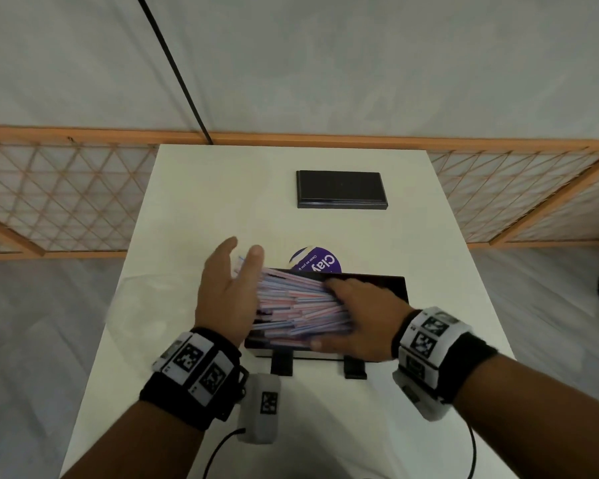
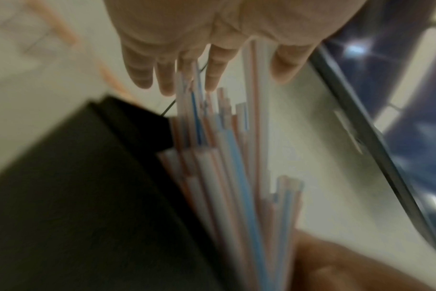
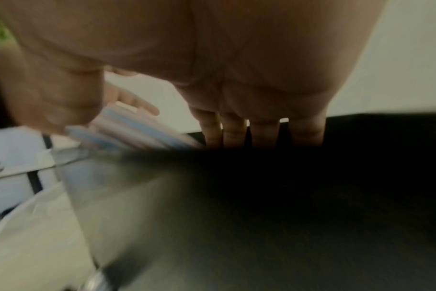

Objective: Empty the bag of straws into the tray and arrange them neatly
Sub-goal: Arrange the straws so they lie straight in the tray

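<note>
Head view, step: the straws point(image 1: 301, 305) are already out of the bag and lie as a fanned pile in the black tray point(image 1: 400, 288) at the near edge of the table point(image 1: 187, 202); this looks like the arranging stage.
Head view, left hand point(image 1: 227, 292): fingers straight and slightly spread, palm turned toward the left ends of the straws, which overhang the tray's left edge; it closes on nothing.
Head view, right hand point(image 1: 363, 316): laid flat over the right part of the pile, fingers extended toward the tray's far edge, thumb along its near edge.
Head view, bag: a clear wrinkled sheet on the table left of the tray may be it; I cannot tell.
Left wrist view: left fingers point(image 2: 212, 74) are straight, their tips among uneven straw ends beside the tray's dark wall.
Right wrist view: blurred; the right fingers point(image 3: 234, 130) point down, straight and close together, over the dark tray, gripping nothing visible.
Next move, judged: push the overhanging ends rightward until flush, while the right hand keeps the pile from scattering.
</note>
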